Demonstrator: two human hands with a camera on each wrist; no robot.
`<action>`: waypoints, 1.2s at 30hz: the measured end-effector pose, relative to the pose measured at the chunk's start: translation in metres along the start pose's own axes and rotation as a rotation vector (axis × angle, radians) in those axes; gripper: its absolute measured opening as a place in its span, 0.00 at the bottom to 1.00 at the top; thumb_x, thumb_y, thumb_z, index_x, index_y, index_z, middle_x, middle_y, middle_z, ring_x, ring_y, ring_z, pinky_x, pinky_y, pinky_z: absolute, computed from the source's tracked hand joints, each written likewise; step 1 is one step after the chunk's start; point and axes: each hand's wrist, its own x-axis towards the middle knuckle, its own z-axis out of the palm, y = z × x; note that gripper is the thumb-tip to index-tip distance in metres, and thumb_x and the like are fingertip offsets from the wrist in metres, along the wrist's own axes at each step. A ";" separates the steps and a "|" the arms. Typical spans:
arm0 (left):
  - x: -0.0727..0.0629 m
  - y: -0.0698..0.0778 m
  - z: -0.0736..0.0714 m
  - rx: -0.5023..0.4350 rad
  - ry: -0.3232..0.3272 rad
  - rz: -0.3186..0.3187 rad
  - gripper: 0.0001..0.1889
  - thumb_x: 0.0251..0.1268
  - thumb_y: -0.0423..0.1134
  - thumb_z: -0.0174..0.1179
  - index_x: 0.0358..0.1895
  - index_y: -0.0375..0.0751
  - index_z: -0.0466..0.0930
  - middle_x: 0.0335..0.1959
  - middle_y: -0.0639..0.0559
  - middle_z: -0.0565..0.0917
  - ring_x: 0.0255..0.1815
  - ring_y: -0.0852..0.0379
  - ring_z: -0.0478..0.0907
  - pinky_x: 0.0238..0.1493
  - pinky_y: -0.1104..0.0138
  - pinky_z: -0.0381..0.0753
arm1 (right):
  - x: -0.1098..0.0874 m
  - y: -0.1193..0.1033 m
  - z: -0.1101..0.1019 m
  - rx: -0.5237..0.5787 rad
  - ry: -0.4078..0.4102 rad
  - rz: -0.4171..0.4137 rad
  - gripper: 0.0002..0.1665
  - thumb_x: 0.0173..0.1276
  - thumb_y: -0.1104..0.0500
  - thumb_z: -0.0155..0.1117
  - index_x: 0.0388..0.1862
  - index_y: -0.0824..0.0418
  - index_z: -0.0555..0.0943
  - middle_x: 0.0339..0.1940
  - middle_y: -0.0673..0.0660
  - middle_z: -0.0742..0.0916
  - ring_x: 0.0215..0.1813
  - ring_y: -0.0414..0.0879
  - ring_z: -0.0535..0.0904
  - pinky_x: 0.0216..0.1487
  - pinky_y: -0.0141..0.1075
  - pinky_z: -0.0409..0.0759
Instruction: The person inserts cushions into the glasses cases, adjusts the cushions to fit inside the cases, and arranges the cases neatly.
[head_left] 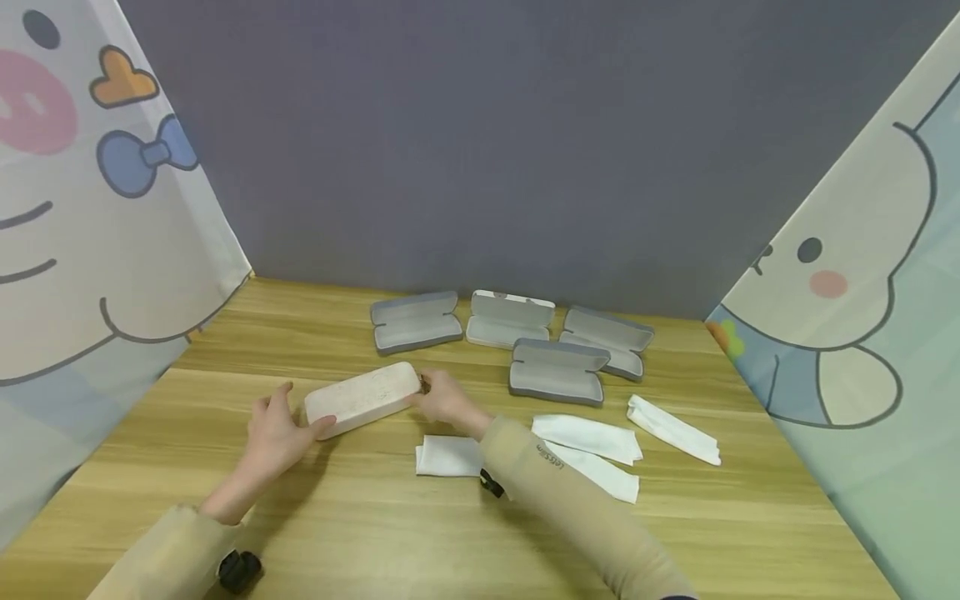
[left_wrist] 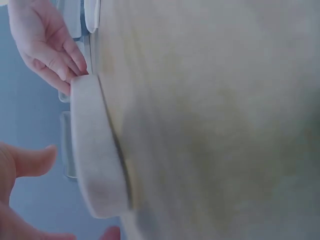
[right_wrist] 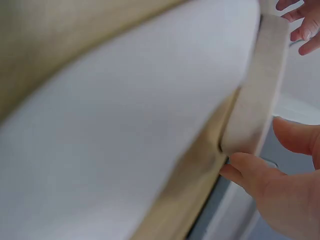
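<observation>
A closed off-white glasses case (head_left: pixel 363 398) lies slantwise left of the table's middle. My left hand (head_left: pixel 279 433) is spread around its left end, the thumb overlapping the near corner in the head view. The left wrist view shows a gap between the visible left fingers and the case. At the other end, my right hand (head_left: pixel 447 402) holds the case between thumb and fingers; the right wrist view shows its digits (right_wrist: pixel 250 167) close around that end. Folded white cloths lie near the right forearm, including one cloth (head_left: pixel 447 456) partly hidden by the sleeve.
Behind stand several open glasses cases: a grey one (head_left: pixel 417 322), a white one (head_left: pixel 510 318), and two more greys (head_left: pixel 557 372) to the right. More white cloths (head_left: pixel 673 430) lie at right. A grey panel (head_left: pixel 525 150) and printed side panels enclose the wooden table (head_left: pixel 352 533).
</observation>
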 end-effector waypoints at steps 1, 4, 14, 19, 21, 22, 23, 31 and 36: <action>-0.001 0.003 0.000 0.007 0.034 0.015 0.50 0.62 0.47 0.62 0.72 0.19 0.39 0.66 0.13 0.48 0.66 0.19 0.48 0.61 0.32 0.58 | -0.001 -0.001 -0.005 0.015 -0.002 0.003 0.33 0.66 0.64 0.62 0.69 0.70 0.66 0.65 0.68 0.76 0.65 0.57 0.73 0.66 0.46 0.72; -0.002 0.015 -0.001 0.031 0.124 0.065 0.48 0.61 0.45 0.63 0.72 0.21 0.42 0.65 0.14 0.49 0.65 0.20 0.48 0.59 0.33 0.57 | -0.007 -0.002 -0.021 0.015 -0.006 0.005 0.37 0.66 0.62 0.62 0.71 0.72 0.61 0.70 0.69 0.70 0.71 0.61 0.67 0.71 0.48 0.66; 0.006 0.047 0.002 0.108 0.182 0.201 0.41 0.60 0.45 0.64 0.69 0.23 0.55 0.63 0.17 0.59 0.62 0.20 0.56 0.56 0.35 0.63 | -0.034 0.004 -0.074 -0.023 -0.043 -0.030 0.35 0.71 0.60 0.58 0.72 0.71 0.59 0.74 0.66 0.66 0.74 0.59 0.63 0.73 0.47 0.63; 0.009 0.060 0.011 0.121 0.168 0.257 0.39 0.60 0.46 0.64 0.68 0.26 0.59 0.62 0.22 0.63 0.61 0.24 0.61 0.54 0.37 0.68 | -0.050 0.008 -0.094 -0.009 -0.082 -0.060 0.36 0.72 0.61 0.56 0.73 0.72 0.57 0.74 0.68 0.65 0.75 0.62 0.61 0.74 0.50 0.61; 0.010 0.064 0.014 0.123 0.159 0.280 0.39 0.60 0.46 0.65 0.68 0.27 0.60 0.61 0.23 0.65 0.60 0.25 0.62 0.52 0.39 0.69 | -0.056 0.009 -0.100 -0.022 -0.095 -0.075 0.36 0.72 0.61 0.56 0.73 0.73 0.56 0.73 0.70 0.65 0.74 0.63 0.61 0.74 0.51 0.61; 0.011 0.066 0.015 0.122 0.153 0.287 0.38 0.60 0.46 0.65 0.68 0.28 0.60 0.60 0.24 0.65 0.60 0.26 0.62 0.51 0.39 0.70 | -0.058 0.010 -0.103 -0.033 -0.101 -0.081 0.36 0.72 0.61 0.56 0.73 0.73 0.56 0.73 0.70 0.65 0.74 0.64 0.61 0.73 0.52 0.62; 0.012 0.068 0.017 0.120 0.148 0.302 0.38 0.60 0.46 0.65 0.67 0.27 0.61 0.60 0.24 0.66 0.60 0.26 0.63 0.52 0.39 0.70 | -0.061 0.011 -0.106 -0.045 -0.107 -0.088 0.36 0.72 0.61 0.56 0.73 0.74 0.56 0.73 0.71 0.65 0.74 0.64 0.61 0.73 0.52 0.62; 0.015 0.079 0.026 0.131 0.004 0.375 0.37 0.59 0.46 0.66 0.66 0.29 0.63 0.57 0.26 0.71 0.59 0.27 0.67 0.51 0.41 0.74 | -0.078 0.025 -0.118 -0.085 -0.106 -0.094 0.36 0.72 0.61 0.57 0.73 0.73 0.57 0.73 0.71 0.65 0.71 0.65 0.64 0.71 0.53 0.65; 0.018 0.082 0.035 0.130 -0.087 0.450 0.35 0.57 0.44 0.68 0.63 0.27 0.67 0.55 0.30 0.76 0.56 0.32 0.73 0.54 0.44 0.75 | -0.088 0.036 -0.120 -0.266 -0.095 -0.200 0.32 0.71 0.61 0.58 0.68 0.76 0.64 0.68 0.74 0.71 0.67 0.66 0.69 0.65 0.54 0.71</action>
